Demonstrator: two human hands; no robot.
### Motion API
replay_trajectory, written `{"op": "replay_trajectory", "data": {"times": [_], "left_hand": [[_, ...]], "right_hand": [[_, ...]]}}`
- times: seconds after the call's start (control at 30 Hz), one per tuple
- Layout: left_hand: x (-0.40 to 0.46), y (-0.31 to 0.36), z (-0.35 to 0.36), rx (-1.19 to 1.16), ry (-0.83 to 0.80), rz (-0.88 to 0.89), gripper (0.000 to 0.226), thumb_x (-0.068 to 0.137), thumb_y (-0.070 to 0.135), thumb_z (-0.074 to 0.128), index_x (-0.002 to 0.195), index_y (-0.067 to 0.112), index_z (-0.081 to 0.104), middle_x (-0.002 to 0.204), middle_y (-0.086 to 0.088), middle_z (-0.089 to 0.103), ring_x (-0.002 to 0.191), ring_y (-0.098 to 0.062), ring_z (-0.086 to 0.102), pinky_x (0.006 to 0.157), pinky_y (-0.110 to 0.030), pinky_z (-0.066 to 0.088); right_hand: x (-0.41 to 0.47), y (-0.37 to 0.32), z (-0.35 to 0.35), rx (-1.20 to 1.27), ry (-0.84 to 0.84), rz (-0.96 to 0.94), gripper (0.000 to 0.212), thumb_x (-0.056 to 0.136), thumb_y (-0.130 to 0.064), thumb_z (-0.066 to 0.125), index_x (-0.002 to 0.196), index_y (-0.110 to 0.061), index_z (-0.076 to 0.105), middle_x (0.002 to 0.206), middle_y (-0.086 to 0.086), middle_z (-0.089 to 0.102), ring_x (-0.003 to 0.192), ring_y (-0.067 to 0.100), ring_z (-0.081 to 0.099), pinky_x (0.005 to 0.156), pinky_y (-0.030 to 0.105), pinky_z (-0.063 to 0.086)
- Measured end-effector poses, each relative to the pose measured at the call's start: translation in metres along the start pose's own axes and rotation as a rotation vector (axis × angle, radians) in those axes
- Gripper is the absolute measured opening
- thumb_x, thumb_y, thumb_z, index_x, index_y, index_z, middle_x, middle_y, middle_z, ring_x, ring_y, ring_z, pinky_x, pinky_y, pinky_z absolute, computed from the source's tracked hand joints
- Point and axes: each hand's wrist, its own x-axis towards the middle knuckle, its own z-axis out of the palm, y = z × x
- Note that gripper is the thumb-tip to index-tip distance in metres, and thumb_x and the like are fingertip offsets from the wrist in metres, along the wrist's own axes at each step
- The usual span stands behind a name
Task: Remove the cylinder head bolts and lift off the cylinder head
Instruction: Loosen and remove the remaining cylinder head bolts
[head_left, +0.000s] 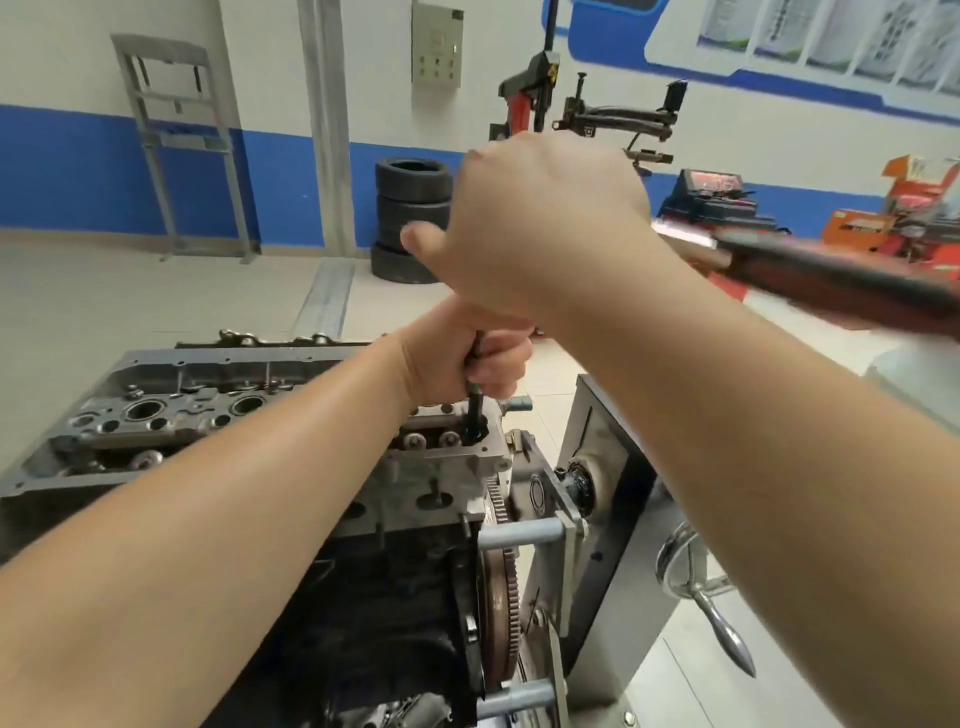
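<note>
Cylinder head (218, 415) is lying below my left hand (457, 358), which is gripping the upright extension (475, 410); my right hand (540, 223) is clenching the wrench handle (831, 280).

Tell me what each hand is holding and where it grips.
Left hand grips the black vertical extension shaft at mid-length, above the grey metal cylinder head. Right hand grips the long dark wrench handle near its head end.

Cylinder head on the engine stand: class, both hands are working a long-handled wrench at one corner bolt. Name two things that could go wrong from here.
1. The extension bar enters the cylinder head while the left hand only steadies it; under load it might tilt and slip off the bolt.
2. The right hand drives a blurred wrench handle; a sudden release could throw the hands toward the stand's plate.
</note>
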Motion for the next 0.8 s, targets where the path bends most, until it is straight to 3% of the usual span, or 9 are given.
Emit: {"op": "replay_trajectory", "data": {"times": [0.07,0.17,0.23,0.33,0.47,0.53,0.6,0.67,0.8], "left_hand": [[0.008,-0.004,0.010,0.054,0.404,-0.028,0.049,0.068,0.030,0.072,0.046,0.023,0.029,0.041,0.002,0.031,0.040,-0.018,0.023,0.046,-0.025,0.028],[0.025,-0.006,0.044,0.159,1.089,0.020,0.038,0.075,0.028,0.058,0.042,0.016,0.043,0.043,0.006,0.034,0.055,-0.028,0.030,0.056,-0.037,0.031],[0.029,-0.013,0.057,0.325,1.288,0.057,0.039,0.083,0.031,0.056,0.047,0.018,0.052,0.042,0.007,0.039,0.058,-0.028,0.036,0.061,-0.037,0.033],[0.021,-0.014,0.037,0.256,1.128,0.132,0.045,0.082,0.036,0.058,0.041,0.021,0.049,0.043,0.009,0.042,0.052,-0.022,0.040,0.061,-0.036,0.035],[0.008,-0.001,0.002,0.187,0.323,0.021,0.023,0.080,0.034,0.066,0.068,0.018,0.077,0.073,-0.006,0.073,0.065,-0.018,0.068,0.066,-0.031,0.059],[0.004,0.000,-0.003,0.073,0.154,0.000,0.020,0.079,0.026,0.065,0.065,0.013,0.072,0.064,-0.006,0.070,0.054,-0.018,0.064,0.056,-0.029,0.057],[0.002,-0.001,0.002,0.061,0.202,0.019,0.028,0.071,0.023,0.061,0.048,0.017,0.047,0.042,-0.003,0.045,0.036,-0.017,0.036,0.045,-0.023,0.037],[0.007,-0.002,0.017,0.083,0.520,0.007,0.033,0.064,0.023,0.060,0.044,0.022,0.034,0.040,-0.001,0.028,0.039,-0.020,0.020,0.048,-0.024,0.022],[0.023,-0.013,0.057,0.337,1.202,0.074,0.041,0.083,0.026,0.057,0.043,0.022,0.049,0.037,0.007,0.032,0.056,-0.027,0.032,0.059,-0.038,0.029]], "right_hand": [[0.005,0.012,0.010,-0.019,0.092,0.061,0.061,0.093,-0.072,0.040,0.062,-0.020,0.044,0.057,-0.001,0.040,0.049,0.023,0.035,0.050,0.029,0.020],[0.005,0.034,0.031,0.182,0.190,0.029,0.060,0.095,-0.071,0.039,0.080,-0.019,0.065,0.059,-0.003,0.050,0.061,0.030,0.053,0.056,0.032,0.030],[0.007,0.036,0.034,0.298,0.183,0.023,0.058,0.094,-0.071,0.040,0.079,-0.020,0.063,0.061,-0.002,0.053,0.068,0.029,0.056,0.062,0.034,0.035],[0.019,0.026,0.025,0.260,0.022,0.018,0.056,0.094,-0.068,0.040,0.073,-0.019,0.055,0.067,-0.004,0.054,0.073,0.028,0.055,0.056,0.031,0.028],[0.016,0.012,0.005,0.003,-0.159,0.027,0.053,0.099,-0.066,0.041,0.075,-0.019,0.039,0.073,0.000,0.042,0.068,0.027,0.047,0.051,0.033,0.025],[0.009,0.001,0.002,-0.065,-0.123,0.001,0.055,0.100,-0.067,0.040,0.074,-0.018,0.031,0.069,0.002,0.037,0.060,0.027,0.039,0.049,0.035,0.024],[0.006,-0.003,0.003,-0.056,-0.010,0.019,0.061,0.099,-0.070,0.037,0.067,-0.018,0.031,0.064,0.002,0.038,0.053,0.023,0.032,0.049,0.033,0.021],[0.007,0.008,0.012,-0.023,0.091,0.054,0.064,0.097,-0.072,0.036,0.063,-0.018,0.039,0.059,-0.001,0.040,0.051,0.023,0.036,0.051,0.030,0.018],[0.001,0.032,0.028,0.283,0.248,0.026,0.058,0.095,-0.070,0.040,0.077,-0.020,0.063,0.058,-0.003,0.051,0.064,0.029,0.057,0.059,0.033,0.035]]}}
